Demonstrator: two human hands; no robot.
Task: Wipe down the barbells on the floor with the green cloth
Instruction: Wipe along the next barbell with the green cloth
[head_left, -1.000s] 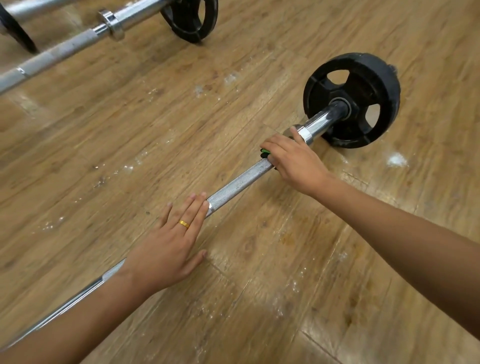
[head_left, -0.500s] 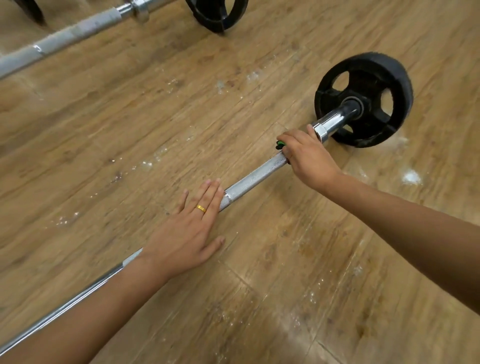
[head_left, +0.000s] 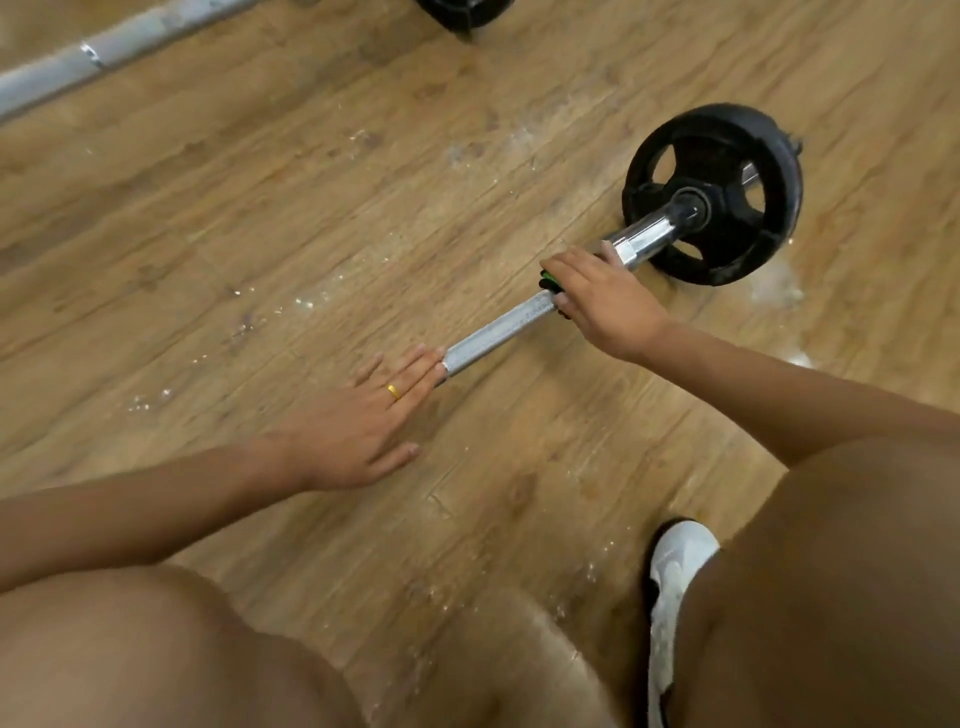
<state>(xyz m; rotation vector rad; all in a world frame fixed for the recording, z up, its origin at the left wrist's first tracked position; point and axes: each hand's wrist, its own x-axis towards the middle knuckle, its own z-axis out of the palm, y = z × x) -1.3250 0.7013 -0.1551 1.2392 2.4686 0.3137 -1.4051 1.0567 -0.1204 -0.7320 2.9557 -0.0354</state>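
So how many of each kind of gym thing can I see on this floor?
Barbell bars: 2, near bar and far bar.
Black weight plates: 2, near plate and far plate.
Cloths: 1, the green cloth in the right hand.
Total: 5.

Single head-worn view, steep downward tilt — close above knees (head_left: 156, 649), floor (head_left: 311, 208) and barbell (head_left: 498, 327) ahead

Gold ring (head_left: 394, 391) on left hand (head_left: 358, 421), white shoe (head_left: 670, 587).

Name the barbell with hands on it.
The near barbell, ending in the black plate: the right hand grips the green cloth round it, the left hand rests on it. The far barbell lies untouched.
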